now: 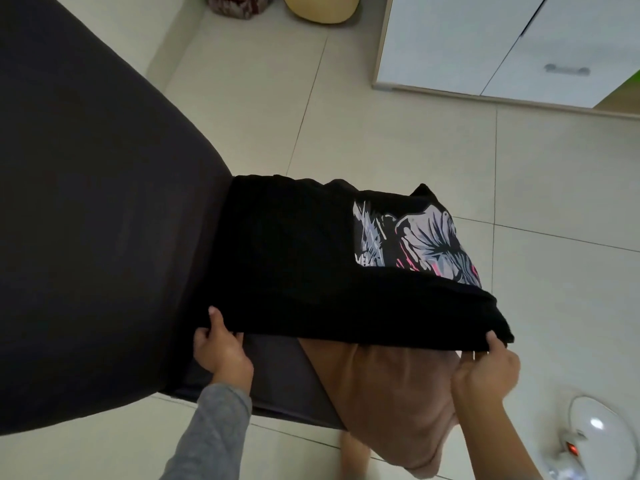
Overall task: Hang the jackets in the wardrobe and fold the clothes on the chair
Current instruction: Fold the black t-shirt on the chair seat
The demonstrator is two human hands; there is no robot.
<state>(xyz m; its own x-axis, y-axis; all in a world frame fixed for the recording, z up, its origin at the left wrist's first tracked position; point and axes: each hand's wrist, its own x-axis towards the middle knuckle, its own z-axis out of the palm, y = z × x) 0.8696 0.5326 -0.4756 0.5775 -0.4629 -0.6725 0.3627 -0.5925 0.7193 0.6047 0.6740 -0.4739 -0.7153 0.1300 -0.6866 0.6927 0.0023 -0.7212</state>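
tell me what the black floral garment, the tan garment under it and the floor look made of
Black floral-print garment: soft matte fabric, probably cotton knit; it drapes limply from its pinched near edge. Tan garment: thicker matte cloth with soft rounded folds, fibre unclear. Floor: glazed ceramic-looking tiles, pale, with a faint sheen and straight grout lines.

The chair's back [86, 202] stood at the left, its seat [277, 382] to the right of it; a folded garment [287, 258] lay on the seat, over a second garment [426, 244] showing at its far right; a loose cloth [388, 403] hung off the seat's near right edge, beneath the folded garment; the left hand [221, 351] held the folded garment's near left corner, the right hand [485, 368] its near right corner; a cupboard [467, 46] stood far right, a fan base [595, 441] near right.
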